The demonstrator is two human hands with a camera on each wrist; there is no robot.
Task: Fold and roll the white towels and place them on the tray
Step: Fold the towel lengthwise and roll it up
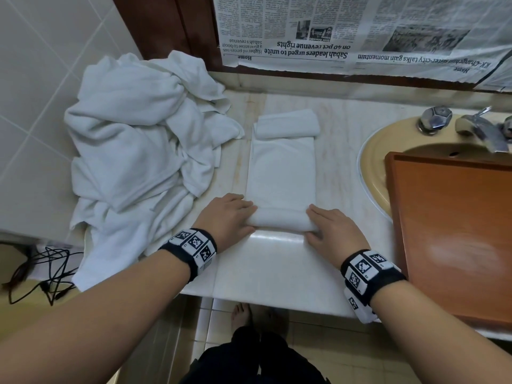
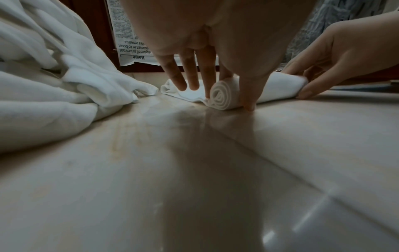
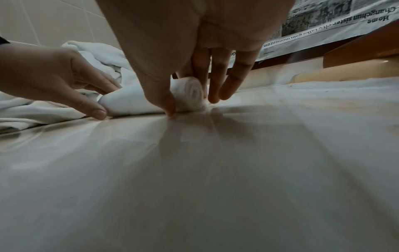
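A white towel (image 1: 281, 173) lies folded into a long strip on the marble counter (image 1: 277, 261). Its near end is wound into a roll (image 1: 279, 218). My left hand (image 1: 230, 214) grips the roll's left end, and my right hand (image 1: 329, 225) grips its right end. In the left wrist view the thumb sits behind the roll (image 2: 280, 88) and the fingers reach over its front. The right wrist view shows the same hold on the roll (image 3: 134, 104). An orange tray (image 1: 454, 223) lies at the right with nothing on it.
A loose pile of white towels (image 1: 133, 151) fills the counter's left side. A small folded towel (image 1: 286, 123) lies at the strip's far end. The tray lies over a beige sink (image 1: 374, 167) with a chrome tap (image 1: 482, 128). Newspaper (image 1: 360, 31) hangs behind. Black cables (image 1: 41, 270) lie at lower left.
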